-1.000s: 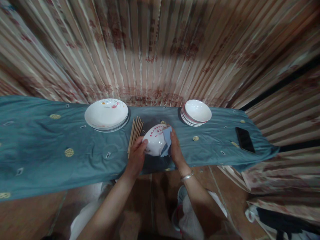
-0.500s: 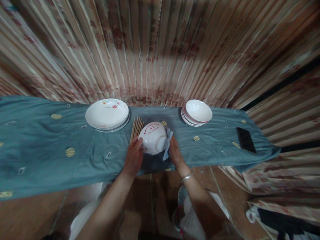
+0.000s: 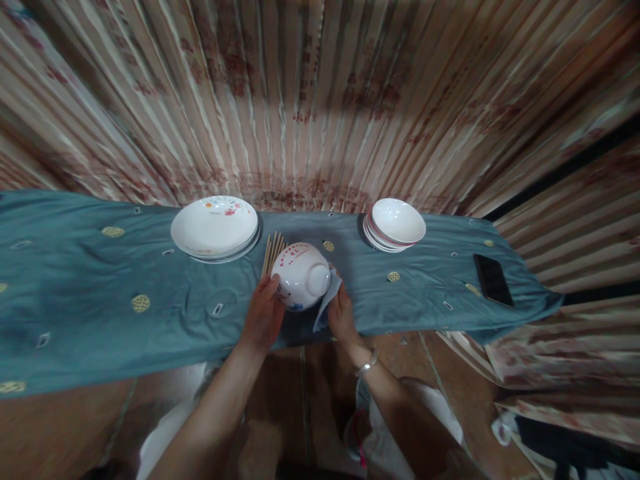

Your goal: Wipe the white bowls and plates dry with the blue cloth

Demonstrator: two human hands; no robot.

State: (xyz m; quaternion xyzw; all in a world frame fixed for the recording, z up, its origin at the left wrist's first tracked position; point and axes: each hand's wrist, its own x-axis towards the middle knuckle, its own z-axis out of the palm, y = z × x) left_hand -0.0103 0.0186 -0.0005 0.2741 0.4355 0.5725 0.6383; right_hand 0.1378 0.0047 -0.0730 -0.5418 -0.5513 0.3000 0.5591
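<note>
A white bowl [image 3: 300,270] with red lettering and a blue mark is held tilted above the table, its round foot facing right and toward me. My left hand [image 3: 264,312] grips its left rim, thumb on the outer wall and the other fingers hidden beneath. On the other side, my right hand [image 3: 343,313] is closed on a light blue cloth [image 3: 327,301], which lies against the bowl's right edge. Partly behind the bowl are several wooden chopsticks [image 3: 273,252] lying on the cloth-covered table.
A stack of white plates [image 3: 215,230] with a floral pattern stands left of the chopsticks. Several stacked bowls [image 3: 397,223] are at the back right. A black phone [image 3: 493,280] lies near the right end of the teal tablecloth [image 3: 190,333]. Patterned curtains [image 3: 310,100] hang behind.
The bowl has turned so that its foot shows fully. My right hand and the blue cloth have shifted slightly left and down, off the foot to the bowl's right edge.
</note>
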